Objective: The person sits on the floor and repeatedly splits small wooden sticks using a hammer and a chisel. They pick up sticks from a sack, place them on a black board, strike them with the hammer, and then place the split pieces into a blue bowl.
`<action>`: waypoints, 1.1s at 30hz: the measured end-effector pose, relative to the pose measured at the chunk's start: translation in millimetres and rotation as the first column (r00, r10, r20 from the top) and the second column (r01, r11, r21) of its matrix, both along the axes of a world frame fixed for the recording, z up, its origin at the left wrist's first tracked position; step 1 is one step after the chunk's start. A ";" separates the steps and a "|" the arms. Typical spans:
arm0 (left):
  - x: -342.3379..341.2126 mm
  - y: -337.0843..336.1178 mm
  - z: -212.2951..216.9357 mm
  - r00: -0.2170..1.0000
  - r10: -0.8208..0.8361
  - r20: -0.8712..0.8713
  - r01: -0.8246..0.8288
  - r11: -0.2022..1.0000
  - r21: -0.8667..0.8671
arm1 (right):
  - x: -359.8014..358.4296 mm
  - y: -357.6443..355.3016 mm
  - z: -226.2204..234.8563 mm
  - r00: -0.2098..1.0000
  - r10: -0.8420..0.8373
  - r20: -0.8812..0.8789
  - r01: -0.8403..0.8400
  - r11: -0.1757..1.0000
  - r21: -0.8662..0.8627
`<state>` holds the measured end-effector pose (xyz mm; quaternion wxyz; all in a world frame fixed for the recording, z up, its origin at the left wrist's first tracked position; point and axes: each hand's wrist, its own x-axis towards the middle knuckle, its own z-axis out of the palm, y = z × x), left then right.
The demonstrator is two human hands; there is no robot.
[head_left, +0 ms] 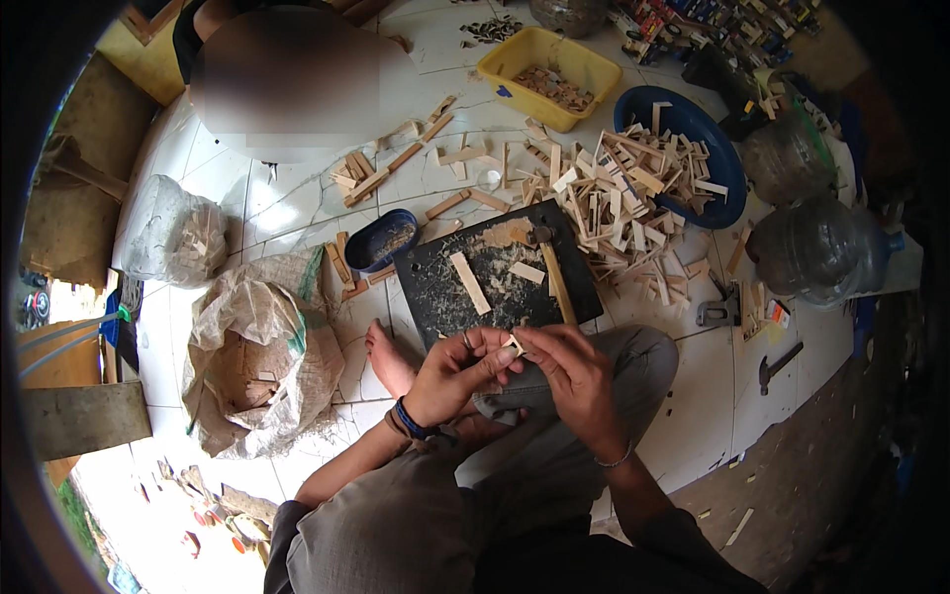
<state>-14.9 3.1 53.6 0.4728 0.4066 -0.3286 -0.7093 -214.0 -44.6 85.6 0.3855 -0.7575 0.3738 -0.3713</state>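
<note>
Over my lap, my left hand (450, 376) is closed on a small pale wooden piece (515, 345). My right hand (576, 374) pinches the same piece from the other side with its fingertips. The fingers hide most of its shape. Just beyond my hands lies a black board (426, 297) strewn with wood shavings. On it rest a longer flat wooden strip (470, 284), a shorter wooden strip (527, 272) and a wooden-handled hammer (557, 282), its head toward the far side.
Beyond the board, wooden pieces (633, 213) spill from a blue basin (730, 163). A yellow tub (495, 64) stands behind. A staple gun (720, 309) and second hammer (779, 368) lie right; an open woven sack (213, 346) stands left. Another person (203, 25) sits at far left.
</note>
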 end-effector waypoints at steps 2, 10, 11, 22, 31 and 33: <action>-0.5 0.6 -1.2 1.000 -0.004 0.019 0.004 1.000 0.016 | 0.1 1.0 -1.2 1.000 -0.005 -0.009 0.005 1.000 -0.006; -3.6 2.4 -6.3 1.000 0.004 -0.003 -0.004 1.000 -0.017 | -0.5 5.1 -7.3 0.999 -0.029 -0.017 0.029 0.999 0.015; -3.0 2.2 -6.8 1.000 0.006 -0.011 -0.006 1.000 -0.017 | -0.5 5.2 -8.1 0.999 -0.030 -0.011 0.030 0.999 0.017; -5.6 -11.2 -15.6 0.984 0.111 0.142 -0.085 0.980 -0.179 | -36.7 -30.9 -3.5 0.985 -0.145 -0.090 0.148 0.989 0.030; 2.4 -10.9 -23.5 0.711 0.114 0.694 0.285 0.856 -0.432 | -83.2 -183.2 10.5 0.777 -0.619 0.112 0.629 0.764 -0.140; 2.6 -9.9 -23.1 0.733 0.029 0.680 0.370 0.822 -0.433 | -86.9 -197.7 0.7 0.720 -0.685 -0.113 0.671 0.728 -0.139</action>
